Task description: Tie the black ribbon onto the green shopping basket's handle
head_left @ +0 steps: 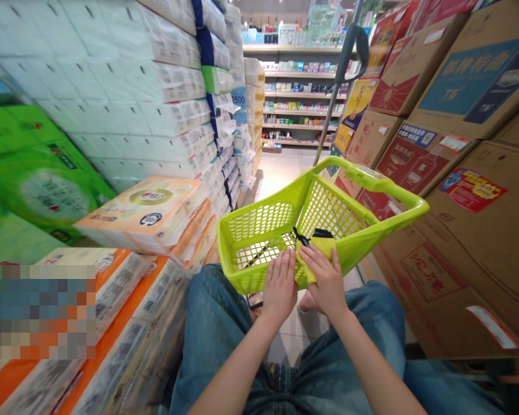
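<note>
One left grip (279, 286), fingers spread and flat, lying against the near edge of a lime-green plastic shopping basket (259, 227), closed around nothing. Just beside it, one right grip (323, 278), fingers bent over the same near edge; firm clasp or light touch, impossible to tell from this view. Directly beyond the fingertips, inside the basket, a tangled black cord (307, 235), not touching either grip as far as visible. Across the basket's far side, a lime-green handle (374, 180), raised and well clear of both grips. Past that handle, a grey metal pole with a black top (343, 86), upright but slightly tilted.

Below the basket, blue jeans (216, 328) over the person's legs, and a foot (309, 302), partly hidden. Close on the left, cream tissue packs (142, 213), orange-banded packs (112, 323), tall white stacks (155, 98) and green packs (38, 173); in the lower left corner, a pixelated patch (38, 311), unreadable. On the right, printed cardboard cartons (471, 230). Farther ahead, beyond a tiled floor (281, 173), shelves of small boxed goods (303, 92).
</note>
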Available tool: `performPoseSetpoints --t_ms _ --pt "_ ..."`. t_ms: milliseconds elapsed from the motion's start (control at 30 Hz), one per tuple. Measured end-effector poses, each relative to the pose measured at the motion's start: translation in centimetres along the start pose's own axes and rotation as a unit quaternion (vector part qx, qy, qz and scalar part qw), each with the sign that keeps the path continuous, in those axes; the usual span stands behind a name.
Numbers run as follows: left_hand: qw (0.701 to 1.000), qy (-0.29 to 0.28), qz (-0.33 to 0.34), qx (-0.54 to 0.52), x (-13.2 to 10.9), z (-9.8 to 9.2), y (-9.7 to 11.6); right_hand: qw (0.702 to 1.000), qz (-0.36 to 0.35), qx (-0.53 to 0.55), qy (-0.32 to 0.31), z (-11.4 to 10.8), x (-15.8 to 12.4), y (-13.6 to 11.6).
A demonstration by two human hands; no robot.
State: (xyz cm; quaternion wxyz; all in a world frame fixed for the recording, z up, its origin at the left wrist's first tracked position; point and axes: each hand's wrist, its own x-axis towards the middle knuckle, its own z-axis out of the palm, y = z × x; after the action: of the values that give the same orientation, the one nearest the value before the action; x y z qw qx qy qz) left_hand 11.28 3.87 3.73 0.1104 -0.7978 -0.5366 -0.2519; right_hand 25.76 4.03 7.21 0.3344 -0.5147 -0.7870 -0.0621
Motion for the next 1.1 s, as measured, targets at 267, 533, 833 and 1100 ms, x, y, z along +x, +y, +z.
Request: performPoseSetpoints --t_ms 267,533,833,1100 --pt "1.0 -0.003 -0.004 -0.018 0.2 -0.1 0.3 0.986 0.057 -0.108 0.112 -7.9 1.5 11.8" --pt "1.0 0.0 -0.007 -0.017 0.1 -0.1 0.2 0.989 0.096 -0.069 0.087 -2.9 1.3 4.9" --pt "1.0 0.005 -0.002 -0.014 0.1 0.0 0.0 1.0 0.007 0.0 -0.013 0.1 -0.1 -0.9" --pt "1.0 0.002 0.004 -0.017 0.2 -0.3 0.2 0.987 0.048 -0.117 0.095 -7.9 1.1 11.8"
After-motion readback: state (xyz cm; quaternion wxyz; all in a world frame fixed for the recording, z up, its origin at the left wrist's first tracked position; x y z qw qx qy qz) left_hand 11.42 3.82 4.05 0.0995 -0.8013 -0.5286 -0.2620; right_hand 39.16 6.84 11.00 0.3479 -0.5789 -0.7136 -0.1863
